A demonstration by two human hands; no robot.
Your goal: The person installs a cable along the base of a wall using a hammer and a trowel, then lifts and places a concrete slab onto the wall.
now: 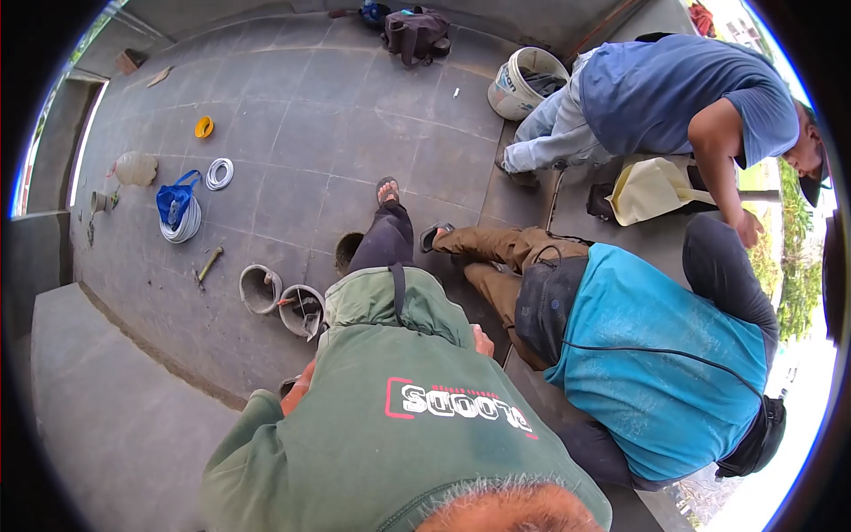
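Note:
My left hand (300,388) shows only in part at the left edge of my green shirt (390,381). Beside its fingers is the edge of a dark, rounded thing (288,386), mostly covered by my sleeve and body. Whether that hand grips it, I cannot make out. At the shirt's right edge my right hand (482,341) peeks out, its fingers mostly covered. Ahead of my left hand stand two grey buckets: one bucket (260,289) farther left, and one bucket (302,312) with dark contents and a tool with an orange part. A third dark bucket (347,254) stands by my leg.
Close on my right a person in teal (656,346) bends over; beyond, a person in blue (683,97) leans down beside a white bucket (527,84). On the tiled floor lie a hammer (209,264), a cable coil (182,226), a yellow roll (204,127) and a backpack (417,35).

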